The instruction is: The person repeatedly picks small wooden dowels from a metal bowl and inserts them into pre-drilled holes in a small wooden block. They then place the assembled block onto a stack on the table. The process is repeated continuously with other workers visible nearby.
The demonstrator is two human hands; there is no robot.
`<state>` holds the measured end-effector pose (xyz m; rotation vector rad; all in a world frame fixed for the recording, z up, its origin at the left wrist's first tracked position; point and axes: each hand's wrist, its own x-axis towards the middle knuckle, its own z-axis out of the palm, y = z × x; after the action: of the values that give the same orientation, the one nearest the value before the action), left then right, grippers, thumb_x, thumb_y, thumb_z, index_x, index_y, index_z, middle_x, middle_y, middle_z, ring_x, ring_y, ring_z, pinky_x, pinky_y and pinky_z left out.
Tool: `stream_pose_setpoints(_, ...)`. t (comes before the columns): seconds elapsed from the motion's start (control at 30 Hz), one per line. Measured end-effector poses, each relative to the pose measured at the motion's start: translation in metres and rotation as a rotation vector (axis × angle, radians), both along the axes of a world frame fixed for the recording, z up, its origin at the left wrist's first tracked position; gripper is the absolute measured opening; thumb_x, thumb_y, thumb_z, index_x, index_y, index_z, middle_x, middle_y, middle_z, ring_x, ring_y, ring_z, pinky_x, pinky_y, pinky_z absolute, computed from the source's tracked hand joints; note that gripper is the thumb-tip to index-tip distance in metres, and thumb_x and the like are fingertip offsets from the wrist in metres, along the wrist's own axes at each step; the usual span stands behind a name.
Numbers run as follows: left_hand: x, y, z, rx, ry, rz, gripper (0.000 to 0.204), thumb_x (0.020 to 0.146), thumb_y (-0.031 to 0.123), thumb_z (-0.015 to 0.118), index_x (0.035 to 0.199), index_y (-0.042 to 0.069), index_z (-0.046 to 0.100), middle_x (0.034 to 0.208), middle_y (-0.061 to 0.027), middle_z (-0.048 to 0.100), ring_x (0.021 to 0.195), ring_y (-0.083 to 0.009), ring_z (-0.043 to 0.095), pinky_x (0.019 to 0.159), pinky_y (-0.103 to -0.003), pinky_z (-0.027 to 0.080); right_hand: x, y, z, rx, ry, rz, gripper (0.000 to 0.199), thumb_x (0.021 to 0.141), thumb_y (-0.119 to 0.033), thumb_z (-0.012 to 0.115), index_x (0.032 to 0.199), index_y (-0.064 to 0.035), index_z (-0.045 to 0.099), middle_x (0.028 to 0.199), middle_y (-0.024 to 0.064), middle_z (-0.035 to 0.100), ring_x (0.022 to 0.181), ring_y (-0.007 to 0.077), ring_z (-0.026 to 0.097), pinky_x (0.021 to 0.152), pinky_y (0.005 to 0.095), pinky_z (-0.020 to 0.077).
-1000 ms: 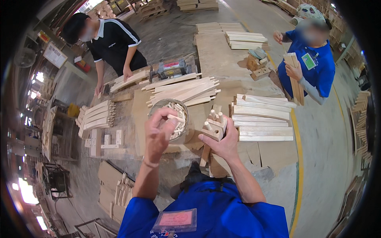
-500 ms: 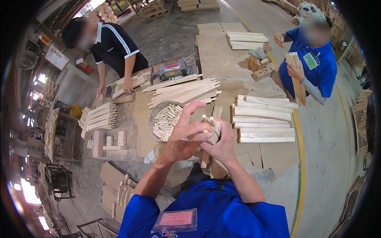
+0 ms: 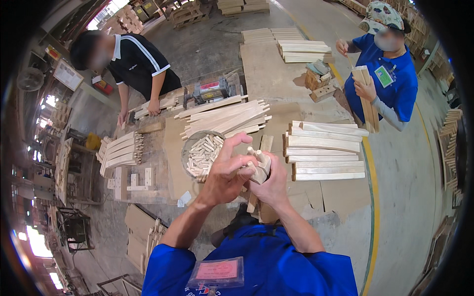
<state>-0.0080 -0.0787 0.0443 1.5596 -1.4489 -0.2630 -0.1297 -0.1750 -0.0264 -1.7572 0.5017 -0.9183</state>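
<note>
My right hand (image 3: 270,183) is wrapped round a small bundle of wooden slats (image 3: 260,173), held end-up above the near edge of the table. Pale round dowels (image 3: 260,156) stick up from the slat ends. Close against it on the left, my left hand (image 3: 222,172) has its thumb and a finger pinched at a dowel (image 3: 252,164) at the bundle's end, its index finger raised and bent. The fingers partly hide that dowel. Just beyond my left hand stands a round tub (image 3: 184,162) full of loose short dowels (image 3: 203,150).
Slats are stacked on the table at right (image 3: 326,148) and beyond the tub (image 3: 224,118). A curved-slat pile (image 3: 121,149) lies left. A bench machine (image 3: 211,90) stands farther back. One co-worker (image 3: 140,61) handles wood at far left; another (image 3: 385,81) holds slats at right.
The whole view has shifted slightly. My hands stay together at the slat ends, and the dowel under my left fingers appears lower, closer to the slat end.
</note>
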Motion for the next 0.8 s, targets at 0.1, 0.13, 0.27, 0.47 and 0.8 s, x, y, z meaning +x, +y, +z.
stream_pose_setpoints(0.1,0.003,0.0,-0.001,-0.043,-0.176,0.009,0.017,0.094,0.02,0.066,0.101,0.004,0.068,0.136,-0.0211,0.049,0.133,-0.0428,0.046,0.109,-0.05,0.038,-0.003,0.0,-0.003,-0.01,-0.006,0.02,0.072,0.066,-0.021,0.09,0.126,-0.0029,0.053,0.106,0.0145,0.065,0.095,0.0247,0.068,0.082,0.0376,0.055)
stream_pose_setpoints(0.13,0.001,0.001,-0.001,-0.063,-0.199,-0.002,0.015,0.09,0.014,0.068,0.102,0.005,0.067,0.135,-0.0204,0.05,0.133,-0.0428,0.046,0.109,-0.052,0.037,-0.004,0.0,-0.004,-0.018,-0.009,0.028,0.072,0.066,-0.021,0.09,0.126,-0.0029,0.053,0.106,0.0146,0.065,0.095,0.0248,0.068,0.082,0.0377,0.0549)
stream_pose_setpoints(0.27,-0.001,0.0,-0.005,-0.071,-0.264,-0.015,0.026,0.1,0.028,0.062,0.1,0.003,0.068,0.139,-0.0204,0.048,0.137,-0.0437,0.043,0.112,-0.05,0.036,-0.006,0.001,-0.004,0.007,-0.01,0.008,0.071,0.067,-0.023,0.09,0.125,-0.0025,0.054,0.106,0.0147,0.066,0.096,0.0248,0.067,0.082,0.0377,0.0545)
stream_pose_setpoints(0.47,-0.012,0.0,0.0,-0.092,-0.272,0.023,0.029,0.099,0.031,0.064,0.105,0.004,0.071,0.151,-0.0225,0.04,0.144,-0.0448,0.034,0.116,-0.051,0.03,-0.014,0.001,-0.001,0.001,-0.016,-0.015,0.072,0.07,-0.025,0.089,0.127,-0.0019,0.053,0.108,0.015,0.067,0.098,0.0246,0.068,0.085,0.0377,0.054)
stream_pose_setpoints(0.8,-0.028,-0.017,-0.041,-0.604,0.402,0.375,0.034,0.092,0.012,0.068,0.123,-0.001,0.063,0.137,-0.0222,0.053,0.12,-0.0372,0.058,0.1,-0.041,0.049,-0.06,-0.021,-0.024,0.098,0.019,-0.053,0.071,0.069,-0.02,0.088,0.126,-0.0013,0.051,0.106,0.0136,0.068,0.096,0.0223,0.068,0.085,0.0367,0.0542)
